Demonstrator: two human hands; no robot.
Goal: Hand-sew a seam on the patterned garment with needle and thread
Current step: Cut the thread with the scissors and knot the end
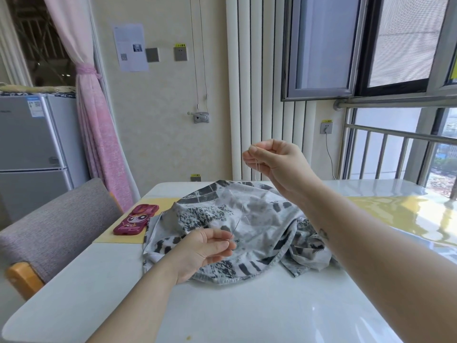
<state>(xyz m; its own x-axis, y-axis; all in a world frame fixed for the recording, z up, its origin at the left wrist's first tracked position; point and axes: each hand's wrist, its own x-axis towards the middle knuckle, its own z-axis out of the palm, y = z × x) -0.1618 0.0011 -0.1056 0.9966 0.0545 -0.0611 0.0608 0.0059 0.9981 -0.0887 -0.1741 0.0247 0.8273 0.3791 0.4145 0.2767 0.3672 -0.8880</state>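
Thread prep or stitch pull-through: needle low, thread drawn up high.

The left hand [205,251] pinches the needle [235,229] between thumb and fingertips, just above the garment [262,226], with the other fingers loose. The right hand [272,157] is raised well above, its fingers curled and pinching the thread [257,170], which hangs in thin strands toward the cloth. The garment lies crumpled mid-table [247,305], with a red phone [136,220] beside it. I can't tell if the thread passes through the cloth or only through the needle's eye. My read: the slack is being taken up and no seam is visible yet. The next move needs the thread lowered, the seam edge found and flattened, and the needle tip aimed into the fabric. The long thread could tangle.
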